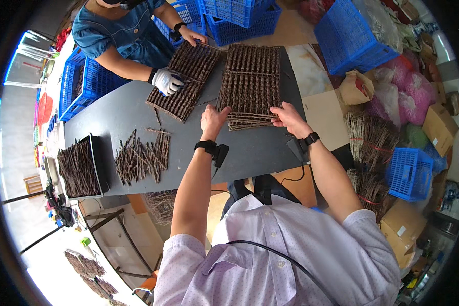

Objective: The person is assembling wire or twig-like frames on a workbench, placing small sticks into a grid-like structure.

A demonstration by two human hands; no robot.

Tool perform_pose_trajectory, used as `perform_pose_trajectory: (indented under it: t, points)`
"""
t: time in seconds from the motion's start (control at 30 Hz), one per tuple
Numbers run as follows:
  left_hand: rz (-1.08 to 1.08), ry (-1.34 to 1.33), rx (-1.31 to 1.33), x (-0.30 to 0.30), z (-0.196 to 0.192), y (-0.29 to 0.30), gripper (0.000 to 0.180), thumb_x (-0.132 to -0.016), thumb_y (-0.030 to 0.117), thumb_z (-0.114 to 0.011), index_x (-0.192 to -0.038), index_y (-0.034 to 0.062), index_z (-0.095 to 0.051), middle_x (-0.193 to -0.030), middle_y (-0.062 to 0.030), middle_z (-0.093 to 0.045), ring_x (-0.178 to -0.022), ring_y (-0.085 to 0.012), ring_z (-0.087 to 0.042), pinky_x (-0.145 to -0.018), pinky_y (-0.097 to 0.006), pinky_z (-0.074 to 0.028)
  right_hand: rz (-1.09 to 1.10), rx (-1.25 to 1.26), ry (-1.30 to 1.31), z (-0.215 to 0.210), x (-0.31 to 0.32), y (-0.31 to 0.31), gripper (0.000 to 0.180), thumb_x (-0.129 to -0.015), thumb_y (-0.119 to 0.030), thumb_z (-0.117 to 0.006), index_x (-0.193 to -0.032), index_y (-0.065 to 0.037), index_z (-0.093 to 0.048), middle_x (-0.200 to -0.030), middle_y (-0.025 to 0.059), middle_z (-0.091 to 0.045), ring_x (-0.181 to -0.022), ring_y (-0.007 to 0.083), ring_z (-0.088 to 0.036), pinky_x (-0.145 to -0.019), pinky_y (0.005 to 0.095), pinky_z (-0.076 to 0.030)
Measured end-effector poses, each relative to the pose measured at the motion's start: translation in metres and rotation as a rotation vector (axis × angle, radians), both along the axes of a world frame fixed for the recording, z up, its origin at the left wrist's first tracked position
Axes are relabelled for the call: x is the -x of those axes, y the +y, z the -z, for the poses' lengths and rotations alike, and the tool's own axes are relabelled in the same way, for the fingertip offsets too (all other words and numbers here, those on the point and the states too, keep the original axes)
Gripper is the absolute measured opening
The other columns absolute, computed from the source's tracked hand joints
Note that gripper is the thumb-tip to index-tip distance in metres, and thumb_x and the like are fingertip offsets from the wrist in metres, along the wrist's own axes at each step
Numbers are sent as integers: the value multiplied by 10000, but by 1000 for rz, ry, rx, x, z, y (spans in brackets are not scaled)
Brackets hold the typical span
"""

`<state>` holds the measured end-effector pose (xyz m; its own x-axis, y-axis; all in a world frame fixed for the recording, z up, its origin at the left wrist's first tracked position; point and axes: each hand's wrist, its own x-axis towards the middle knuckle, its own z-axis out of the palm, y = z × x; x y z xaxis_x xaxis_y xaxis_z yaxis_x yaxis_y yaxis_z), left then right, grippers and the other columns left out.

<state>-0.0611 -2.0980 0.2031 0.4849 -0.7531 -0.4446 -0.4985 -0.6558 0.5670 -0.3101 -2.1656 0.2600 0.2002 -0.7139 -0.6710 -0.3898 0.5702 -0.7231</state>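
Note:
A stack of brown ribbed cardboard sheets (251,84) filled with rows of dark sticks lies on the dark grey table (117,117). My left hand (212,118) grips the stack's near left corner. My right hand (286,116) holds its near right corner. Both wrists wear black bands. A loose pile of dark brown sticks (140,155) lies on the table to my left.
Across the table a person in blue presses a gloved hand (167,81) on another stick-filled sheet (186,76). A black tray of sticks (79,167) sits at the table's left end. Blue plastic crates (349,35) and tied stick bundles (370,137) stand around.

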Motion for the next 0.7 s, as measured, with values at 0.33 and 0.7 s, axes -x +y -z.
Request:
perform_pose_trajectory:
  t: [0.33,0.7]
  points:
    - [-6,36,69,19,21,5,573,-756,375,-718,-1120,-43,-576,-1090,-283,-643,-1050,-410,-624,-925,-459,-495,-322,469,700,54,6,-3,586,-862,-323,-595,-1285,67,-480,-1205,277,-587,-1149,405,-562,-962,493,-462]
    - [-111,63,118,26,19,1,694,-742,389,-747,-1252,-28,-529,-1167,-251,-627,-1121,-384,-592,-957,-428,-472,-430,514,896,-1,-7,-2,469,-888,-372,-617,-1141,15,-540,-1002,228,-679,-951,402,-659,-795,514,-535]
